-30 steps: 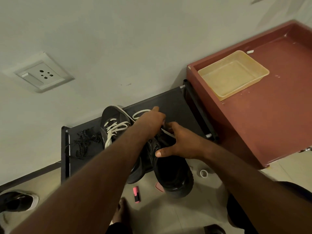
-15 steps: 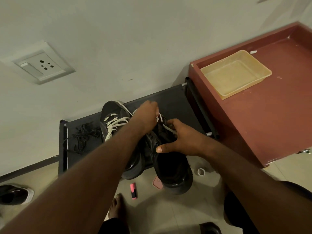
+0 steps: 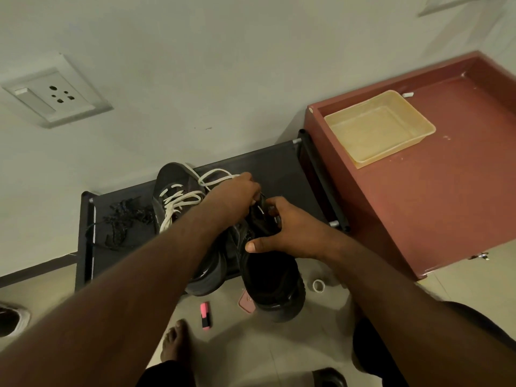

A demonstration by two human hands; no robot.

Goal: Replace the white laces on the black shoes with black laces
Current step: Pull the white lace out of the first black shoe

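Note:
Two black shoes stand on a low dark rack (image 3: 279, 163). The left shoe (image 3: 173, 191) still carries its white lace (image 3: 181, 202). My right hand (image 3: 290, 230) grips the tongue area of the right shoe (image 3: 273, 280), thumb pointing left. My left hand (image 3: 237, 194) pinches a white lace loop (image 3: 215, 174) that comes out of the right shoe and trails behind the hand. A heap of black laces (image 3: 122, 219) lies on the rack's left end.
A red-brown cabinet top (image 3: 446, 191) with a pale yellow tray (image 3: 379, 127) stands to the right. On the floor lie a pink marker (image 3: 205, 315), a pink flat item (image 3: 247, 301), a tape ring (image 3: 319, 285), another shoe (image 3: 11, 319) and my bare foot (image 3: 174, 342).
My left hand has pulled the white lace a little farther up and back from the right shoe. My right hand has shifted its hold higher on that shoe.

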